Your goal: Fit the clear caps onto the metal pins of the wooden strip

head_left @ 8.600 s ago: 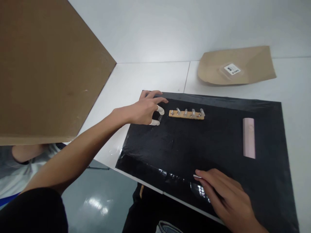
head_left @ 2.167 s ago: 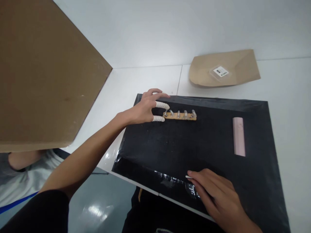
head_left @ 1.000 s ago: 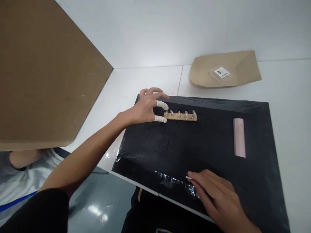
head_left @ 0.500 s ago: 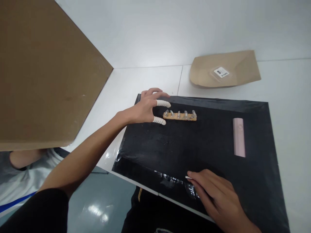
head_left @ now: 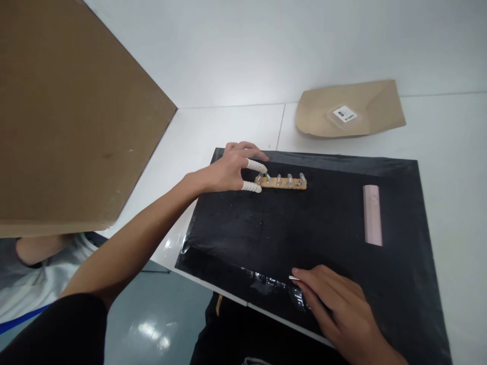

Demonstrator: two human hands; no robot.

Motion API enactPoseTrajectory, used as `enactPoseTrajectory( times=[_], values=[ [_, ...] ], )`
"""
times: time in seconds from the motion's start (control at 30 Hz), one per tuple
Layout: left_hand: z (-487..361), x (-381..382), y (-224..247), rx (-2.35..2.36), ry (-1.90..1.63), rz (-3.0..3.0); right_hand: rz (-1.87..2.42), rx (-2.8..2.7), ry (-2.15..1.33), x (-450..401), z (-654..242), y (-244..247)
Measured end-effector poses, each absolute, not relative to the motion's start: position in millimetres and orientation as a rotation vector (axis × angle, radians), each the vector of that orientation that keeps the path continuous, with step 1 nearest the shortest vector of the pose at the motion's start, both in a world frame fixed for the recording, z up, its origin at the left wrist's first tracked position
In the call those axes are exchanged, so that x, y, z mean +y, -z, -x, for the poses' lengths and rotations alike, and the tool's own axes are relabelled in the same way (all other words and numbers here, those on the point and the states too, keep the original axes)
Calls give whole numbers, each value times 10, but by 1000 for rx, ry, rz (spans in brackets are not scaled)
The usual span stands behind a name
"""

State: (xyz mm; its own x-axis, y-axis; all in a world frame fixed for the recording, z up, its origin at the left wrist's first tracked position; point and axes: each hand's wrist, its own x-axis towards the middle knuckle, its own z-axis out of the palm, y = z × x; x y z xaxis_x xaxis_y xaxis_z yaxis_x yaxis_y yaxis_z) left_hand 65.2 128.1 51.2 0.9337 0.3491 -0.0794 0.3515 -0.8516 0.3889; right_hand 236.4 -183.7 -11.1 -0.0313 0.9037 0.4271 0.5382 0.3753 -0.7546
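Note:
A short yellowish strip (head_left: pixel 283 185) lies on the black mat, with several small clear pieces standing in a row along it. My left hand (head_left: pixel 232 170) is at its left end, thumb and index finger in white ribbed finger cots and apart on either side of the strip. The index tip overlaps the leftmost clear pieces; whether it touches them I cannot tell. Near the mat's front edge, my right hand (head_left: pixel 337 304) is closed on a slim silvery tool (head_left: pixel 292 278). Only its short tip shows past the fingers; the rest is hidden in the hand.
A pink oblong device (head_left: pixel 373 215) lies on the right of the black mat (head_left: pixel 304 233). Behind the mat, a brown paper envelope (head_left: pixel 380 106) bears a clear packet with a white label. A large cardboard panel (head_left: pixel 76 116) stands left; another person's arm (head_left: pixel 41 248) shows below it.
My left hand has moved slightly right toward the strip, and its thumb and index finger have drawn a little closer together. My right hand stays nearly still with the silvery tool.

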Motion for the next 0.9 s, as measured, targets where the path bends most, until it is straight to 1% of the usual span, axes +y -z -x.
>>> enactPoseTrajectory(
  times=[0.67,0.9],
  values=[
    [-623,1273,-504,550,-12,-2649,1297,-1708,-521,-1850,-2366,118],
    [-588,1289,-453,580,-72,-2646,1291,-1710,-513,-1852,-2364,131]
  ],
)
